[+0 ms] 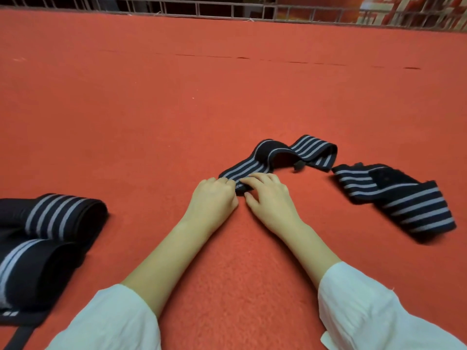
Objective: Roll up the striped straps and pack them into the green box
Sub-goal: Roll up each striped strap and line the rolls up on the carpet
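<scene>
A black strap with grey stripes [278, 155] lies crumpled on the red carpet in the middle of the view. Its near end is a small rolled-up bit under my fingers. My left hand [214, 195] grips that end with curled fingers. My right hand [267, 193] holds it from the right, fingers bent over the roll. A second striped strap [399, 200] lies loose to the right. No green box is in view.
More folded striped straps [50, 228] are piled at the left edge. The red carpet [227, 84] stretches far ahead to a metal railing [227, 8] at the top.
</scene>
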The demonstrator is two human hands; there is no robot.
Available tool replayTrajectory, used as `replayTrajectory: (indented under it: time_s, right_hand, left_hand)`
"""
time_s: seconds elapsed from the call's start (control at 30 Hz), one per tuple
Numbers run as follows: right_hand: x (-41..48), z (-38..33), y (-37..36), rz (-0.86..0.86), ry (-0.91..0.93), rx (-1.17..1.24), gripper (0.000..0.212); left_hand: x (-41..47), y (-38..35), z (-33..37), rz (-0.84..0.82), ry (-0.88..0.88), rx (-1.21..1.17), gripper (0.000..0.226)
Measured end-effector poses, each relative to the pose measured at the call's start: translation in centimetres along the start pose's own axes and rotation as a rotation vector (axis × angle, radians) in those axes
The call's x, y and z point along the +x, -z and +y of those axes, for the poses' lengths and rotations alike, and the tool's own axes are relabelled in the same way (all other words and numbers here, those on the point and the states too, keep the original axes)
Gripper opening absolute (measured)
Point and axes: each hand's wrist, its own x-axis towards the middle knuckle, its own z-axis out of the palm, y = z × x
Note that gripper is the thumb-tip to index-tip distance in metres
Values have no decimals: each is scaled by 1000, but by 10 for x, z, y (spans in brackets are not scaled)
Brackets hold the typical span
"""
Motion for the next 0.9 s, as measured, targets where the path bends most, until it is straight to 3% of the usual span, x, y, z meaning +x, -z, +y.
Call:
replayTrajectory:
  time_s: [0.2,0.37,0.43,0.5,0.57,0.77,0.9]
  right_hand:
    - [4,-4,5,10,-10,-38,25]
    - [9,-26,9,141,-28,256,19]
    - [6,-29,5,142,-51,328,17]
    - [4,-27,1,160,-67,384,15]
    - [4,-26,-1,168,-56,382,13]
    - [5,-28,1,231,-13,360,10]
    - [-2,-41,14,310,23,445,4]
  left_hand:
    - [-6,7,3,113,25,-12,22]
    - [-6,20,-3,298,164,-10,23]
    - [-13,22,5,209,245,-134,25]
    - [-18,20,10,11,329,-233,37]
    - [-18,13,4,-6,313,-257,36]
    - [-17,16,-18,291,126,-294,39]
    - [-9,28,-20,448,145,-521,31]
